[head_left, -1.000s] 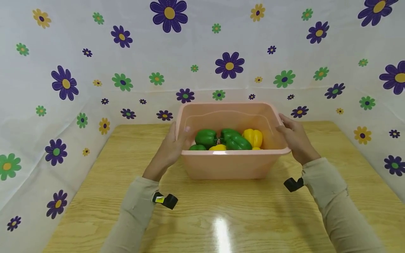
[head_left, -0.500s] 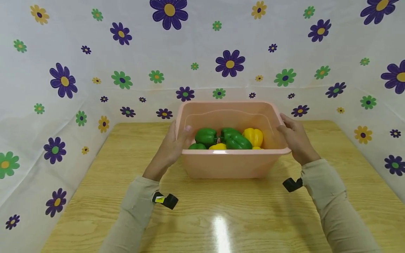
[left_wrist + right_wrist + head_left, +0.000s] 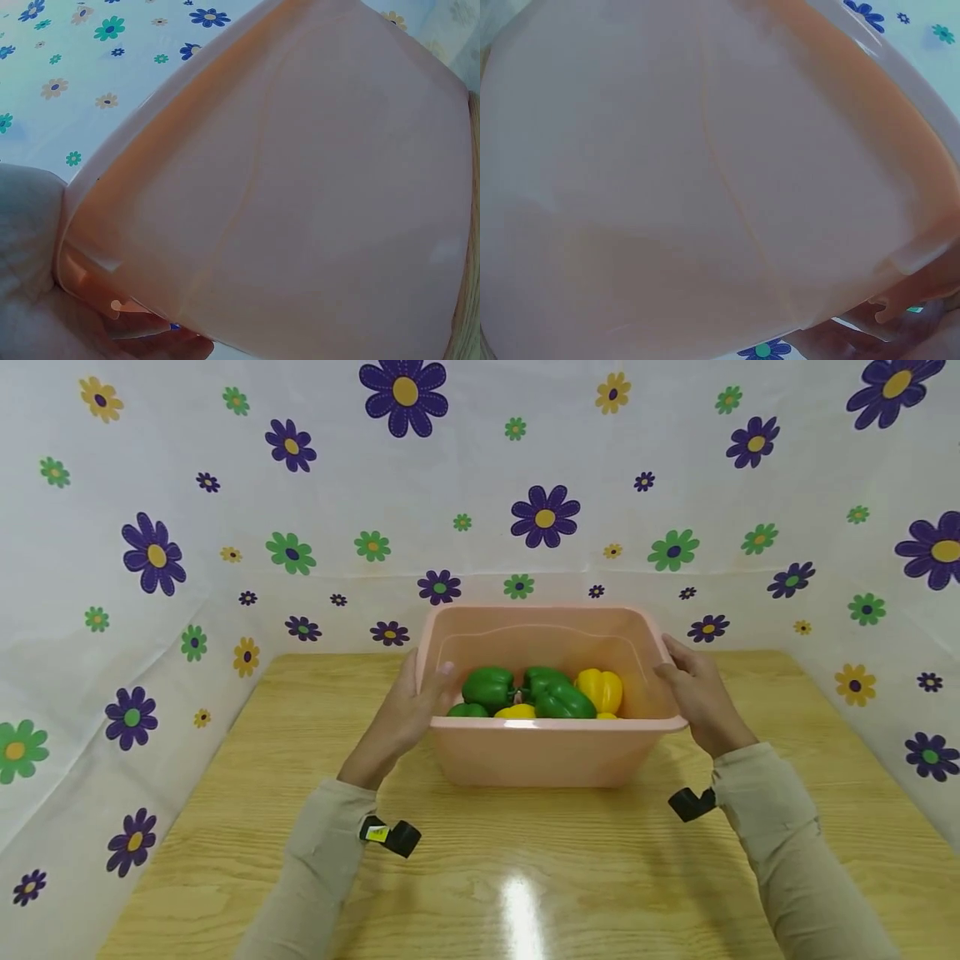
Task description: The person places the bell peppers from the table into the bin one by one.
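A pink plastic tub point(image 3: 542, 756) stands on the wooden table, its long side toward me. Inside lie several bell peppers, among them a green bell pepper point(image 3: 489, 688) and a yellow bell pepper point(image 3: 600, 690); the front wall hides part of them. My left hand point(image 3: 401, 710) grips the tub's left end, thumb over the rim. At the opposite end, my right hand point(image 3: 701, 693) holds the rim with its thumb on top. In the left wrist view, fingers point(image 3: 161, 341) curl beneath the rim. The right wrist view is filled mostly by the tub's outer wall point(image 3: 667, 187).
The wooden table point(image 3: 465, 868) extends in front of the tub and to both sides. A white cloth point(image 3: 480, 468) printed with flowers hangs behind and along both sides. A small black camera point(image 3: 403, 838) sits on my left wrist, and another black camera point(image 3: 686, 804) on the right.
Both hands keep their hold on the tub, and the peppers lie as before. Only a slight shift of the whole head view shows.
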`<state>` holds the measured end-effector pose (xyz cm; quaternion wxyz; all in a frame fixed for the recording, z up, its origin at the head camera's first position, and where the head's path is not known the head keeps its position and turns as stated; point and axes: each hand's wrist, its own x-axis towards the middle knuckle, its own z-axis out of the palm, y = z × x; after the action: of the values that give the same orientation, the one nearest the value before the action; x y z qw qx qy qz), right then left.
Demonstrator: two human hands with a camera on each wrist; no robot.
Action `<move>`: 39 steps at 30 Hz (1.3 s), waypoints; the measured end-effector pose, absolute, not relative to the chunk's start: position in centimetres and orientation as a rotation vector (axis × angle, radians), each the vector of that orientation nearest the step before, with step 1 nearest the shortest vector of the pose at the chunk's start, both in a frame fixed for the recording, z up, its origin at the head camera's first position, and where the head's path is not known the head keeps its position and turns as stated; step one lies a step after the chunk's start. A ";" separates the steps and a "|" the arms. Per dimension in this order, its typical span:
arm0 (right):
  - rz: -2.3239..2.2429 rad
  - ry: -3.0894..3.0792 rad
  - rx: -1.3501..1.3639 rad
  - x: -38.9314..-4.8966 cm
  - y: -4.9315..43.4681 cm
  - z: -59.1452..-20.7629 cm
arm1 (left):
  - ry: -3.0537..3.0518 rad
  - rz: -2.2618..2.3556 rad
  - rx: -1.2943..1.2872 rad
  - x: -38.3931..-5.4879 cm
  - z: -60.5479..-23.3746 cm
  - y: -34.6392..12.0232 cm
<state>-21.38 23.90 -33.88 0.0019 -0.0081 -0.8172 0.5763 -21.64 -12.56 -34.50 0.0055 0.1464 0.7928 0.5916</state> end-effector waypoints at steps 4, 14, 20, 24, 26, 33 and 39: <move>1.805 -2.583 -0.002 -21.7 23.9 -33.7 | 2.466 1.877 0.502 -21.5 -34.4 -12.5; 1.827 -2.571 -0.013 -21.6 24.0 -33.8 | 2.461 1.880 0.443 -21.6 -34.8 -12.5; 1.798 -2.577 0.003 -21.6 24.3 -33.6 | 2.450 1.906 0.456 -21.4 -34.5 -12.0; 1.807 -2.575 -0.006 -21.5 24.5 -33.6 | 2.451 1.910 0.475 -21.3 -34.4 -11.8; 1.814 -2.575 -0.016 -21.4 24.5 -33.6 | 2.453 1.910 0.478 -21.3 -34.4 -11.8; 1.788 -2.589 0.019 -21.5 24.6 -33.6 | 2.474 1.875 0.476 -21.3 -34.5 -11.9; 1.753 -2.689 0.044 -21.8 26.0 -33.1 | 2.617 1.638 0.323 -21.2 -34.0 -12.9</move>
<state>-21.78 26.00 -33.13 -0.0342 0.0137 -0.8371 0.5459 -21.20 -12.86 -34.03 0.0187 0.1042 0.8428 0.5277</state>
